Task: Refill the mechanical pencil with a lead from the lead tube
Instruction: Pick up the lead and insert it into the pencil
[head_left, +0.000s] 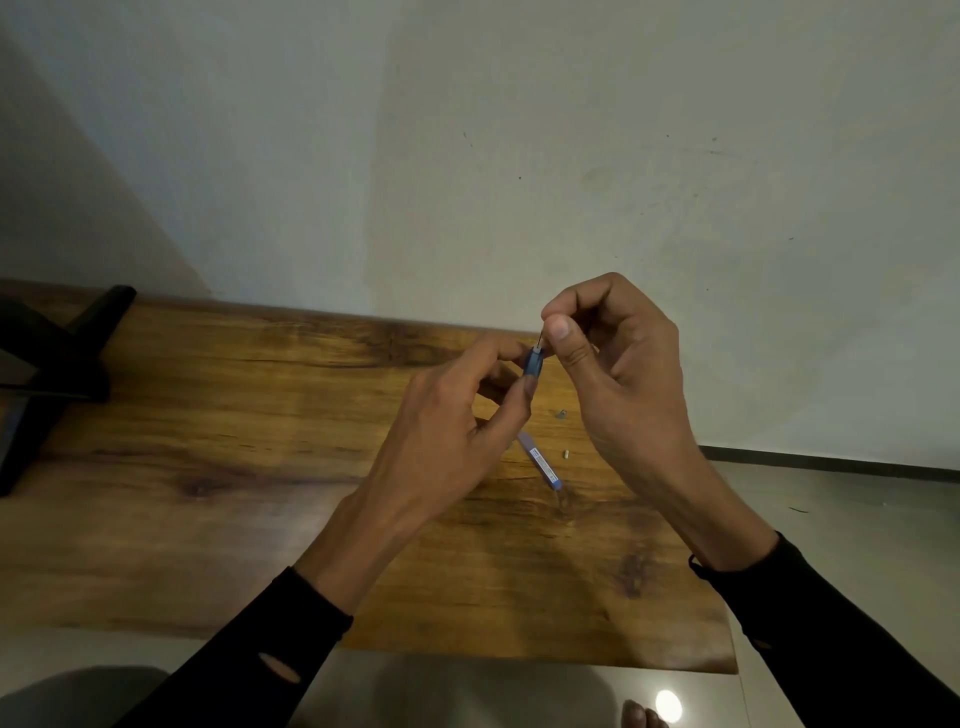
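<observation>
My left hand (457, 426) holds a small blue lead tube (533, 362) upright between thumb and fingers, above the wooden table (260, 467). My right hand (618, 358) pinches a thin dark lead (542, 340) between thumb and forefinger, right at the tube's top opening. The mechanical pencil (540, 461), bluish-grey with a label, lies on the table under my hands, its upper part hidden by my left hand. Two tiny loose parts lie beside it: a small grey piece (561, 414) and a small pale piece (566, 453).
A black stand (57, 374) sits at the table's far left. A pale wall rises right behind the table. The table's right edge drops to a tiled floor (831, 499). A toe shows at the bottom (636, 716).
</observation>
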